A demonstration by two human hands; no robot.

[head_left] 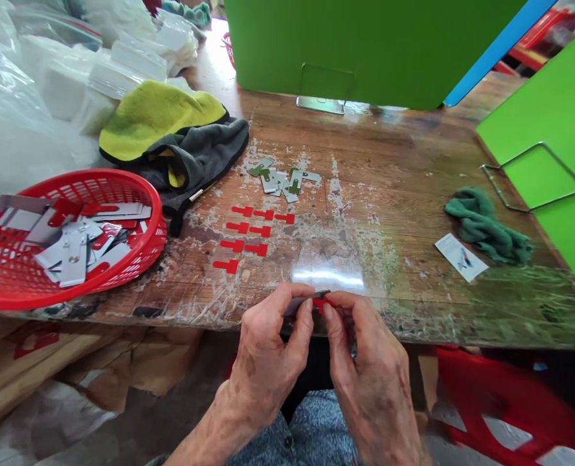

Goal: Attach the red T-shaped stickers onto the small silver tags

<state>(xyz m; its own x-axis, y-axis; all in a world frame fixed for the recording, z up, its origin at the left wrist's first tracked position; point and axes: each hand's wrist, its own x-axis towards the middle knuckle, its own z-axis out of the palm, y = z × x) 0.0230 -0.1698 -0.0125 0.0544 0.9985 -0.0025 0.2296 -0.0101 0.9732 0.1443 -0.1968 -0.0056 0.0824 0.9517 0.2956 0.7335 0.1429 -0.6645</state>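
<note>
My left hand (270,349) is closed, pinching a thin grey metal plate (294,305) between thumb and fingers. Against it, my right hand (372,366) pinches a small red tab (319,302); the two pieces meet between my fingertips, and the fingers hide most of both. Just beyond my left hand, several flat red tabs (237,228) with narrow ends lie in short rows on the wooden table (394,194). Farther back is a loose pile of silver plates (269,184) and dark green tabs (294,186).
A red plastic basket (157,223) with metal plates and red pieces stands at left. Behind it lie a yellow and grey cloth (171,129) and plastic bags (49,71). Green boards (379,45) with wire stands rise at the back and right, near a green cloth (486,223) and a printed card (461,257).
</note>
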